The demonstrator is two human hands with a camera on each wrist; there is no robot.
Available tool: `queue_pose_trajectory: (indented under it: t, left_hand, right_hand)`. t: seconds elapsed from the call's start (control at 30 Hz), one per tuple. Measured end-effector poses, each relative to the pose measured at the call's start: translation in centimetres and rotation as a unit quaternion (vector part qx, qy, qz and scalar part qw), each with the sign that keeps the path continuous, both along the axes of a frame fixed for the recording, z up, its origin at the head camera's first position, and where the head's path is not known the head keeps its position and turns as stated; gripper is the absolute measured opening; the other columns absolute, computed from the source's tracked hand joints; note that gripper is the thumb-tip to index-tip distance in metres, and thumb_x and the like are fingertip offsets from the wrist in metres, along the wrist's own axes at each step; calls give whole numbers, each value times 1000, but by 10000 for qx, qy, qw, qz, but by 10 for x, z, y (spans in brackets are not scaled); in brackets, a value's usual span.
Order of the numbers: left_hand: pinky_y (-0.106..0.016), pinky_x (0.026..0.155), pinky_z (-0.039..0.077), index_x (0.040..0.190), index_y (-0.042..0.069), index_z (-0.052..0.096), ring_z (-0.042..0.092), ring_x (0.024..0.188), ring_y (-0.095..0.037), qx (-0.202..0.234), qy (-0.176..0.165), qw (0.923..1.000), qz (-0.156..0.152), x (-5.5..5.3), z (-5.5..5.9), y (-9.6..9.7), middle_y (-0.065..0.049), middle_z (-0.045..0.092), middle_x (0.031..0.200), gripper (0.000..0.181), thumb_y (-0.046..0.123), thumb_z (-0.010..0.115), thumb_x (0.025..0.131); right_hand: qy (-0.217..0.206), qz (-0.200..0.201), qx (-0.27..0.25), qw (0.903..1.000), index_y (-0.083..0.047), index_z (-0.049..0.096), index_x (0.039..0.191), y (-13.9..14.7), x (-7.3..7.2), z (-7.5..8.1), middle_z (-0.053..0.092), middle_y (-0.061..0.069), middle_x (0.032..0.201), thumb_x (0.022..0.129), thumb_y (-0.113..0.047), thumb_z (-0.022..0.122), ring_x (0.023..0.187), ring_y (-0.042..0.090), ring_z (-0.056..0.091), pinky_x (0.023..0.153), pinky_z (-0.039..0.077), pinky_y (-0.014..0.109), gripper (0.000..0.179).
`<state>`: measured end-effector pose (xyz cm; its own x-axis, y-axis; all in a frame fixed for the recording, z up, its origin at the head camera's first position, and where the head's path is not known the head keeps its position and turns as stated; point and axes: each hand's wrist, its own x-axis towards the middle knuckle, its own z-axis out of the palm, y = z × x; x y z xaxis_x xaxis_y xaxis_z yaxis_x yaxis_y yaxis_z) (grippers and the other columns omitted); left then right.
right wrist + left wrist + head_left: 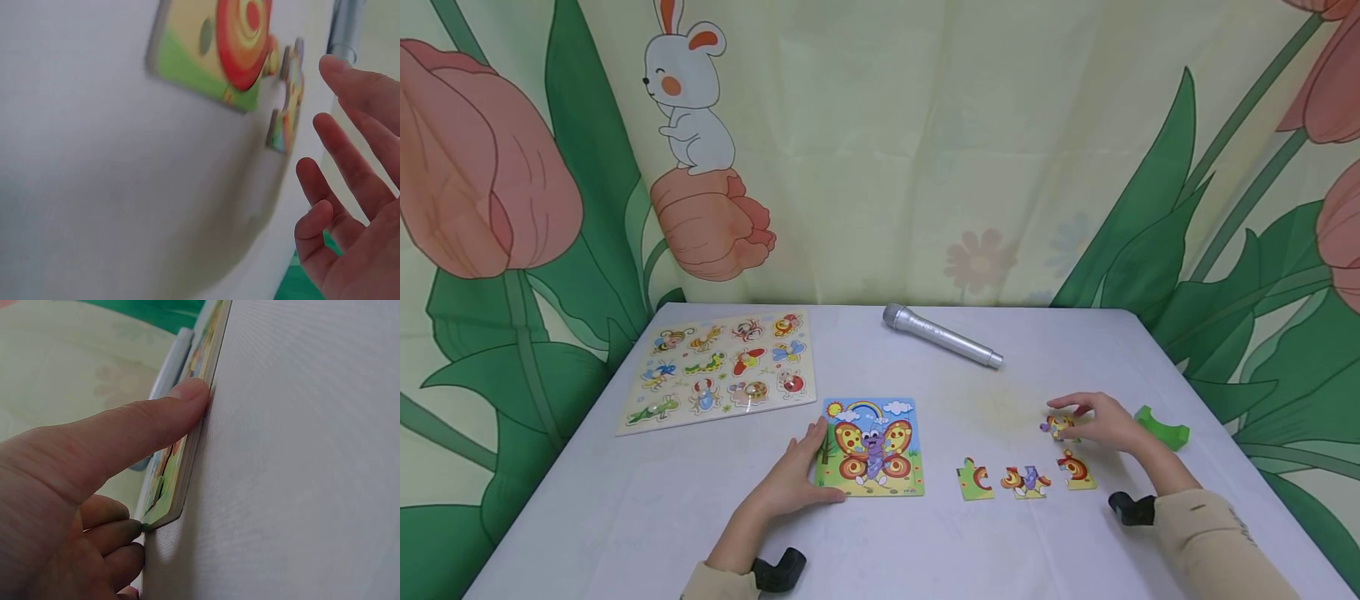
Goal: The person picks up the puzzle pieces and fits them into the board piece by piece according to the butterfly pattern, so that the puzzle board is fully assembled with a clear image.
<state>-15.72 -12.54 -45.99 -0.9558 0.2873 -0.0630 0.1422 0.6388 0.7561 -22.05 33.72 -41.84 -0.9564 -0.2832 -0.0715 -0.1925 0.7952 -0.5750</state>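
My left hand (792,468) rests at the lower left corner of a square butterfly jigsaw board (872,447), its thumb along the near edge and its other fingers along the left side. The left wrist view shows the thumb (134,434) touching the board's edge. On the right, my right hand (1101,423) hovers with spread fingers over a small purple and yellow jigsaw piece (1057,427). In the right wrist view these fingers are apart with nothing between them. Just nearer lies a piece with a red spiral (1078,472), also large in that view (244,44).
Two more jigsaw pieces, one green and red (973,481) and one with purple (1028,482), lie right of the board. A green curved object (1161,429) sits beyond the right wrist. Farther back are a silver microphone (942,336) and an insect peg puzzle (722,367).
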Motion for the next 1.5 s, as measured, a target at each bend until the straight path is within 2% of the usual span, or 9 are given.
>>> queue_pose_trajectory:
  t: [0.33,0.63,0.97,1.23,1.5]
  left_hand:
    - [-47,111,6,144,-1,19,12,137,-31,-100,19,9999,14,0,-2,-1,-18,18,149,107,34,82,64]
    - [-45,111,6,144,0,19,11,138,-29,-130,4,9999,41,-1,-3,0,-16,17,149,107,34,82,64]
    - [-46,111,7,144,-1,20,12,137,-30,-107,13,9999,34,-1,-3,0,-17,18,149,108,34,82,63]
    - [-46,111,6,144,0,19,11,138,-29,-100,-26,9999,73,-1,-3,0,-16,17,149,107,34,82,64]
    - [-46,111,6,144,0,20,12,138,-30,-119,28,9999,49,-2,-4,0,-16,18,149,106,34,82,64]
  right_hand:
    - [-347,-310,248,9986,-1,61,115,14,1,-4,56,24,114,70,-9,76,93,32,47,67,47,33,48]
    - [-233,-368,404,9982,0,64,110,19,0,-7,58,19,103,69,-13,79,88,29,48,63,45,30,46]
    - [-181,-378,366,9985,0,65,109,20,2,-9,59,15,100,69,-14,79,86,27,48,63,46,30,45]
    - [101,-265,385,9989,-2,67,106,8,5,-4,61,12,99,70,-16,78,86,26,50,63,46,29,40]
    - [265,-58,272,9993,-6,68,103,-20,5,0,60,9,100,70,-13,77,90,27,52,64,49,26,35]
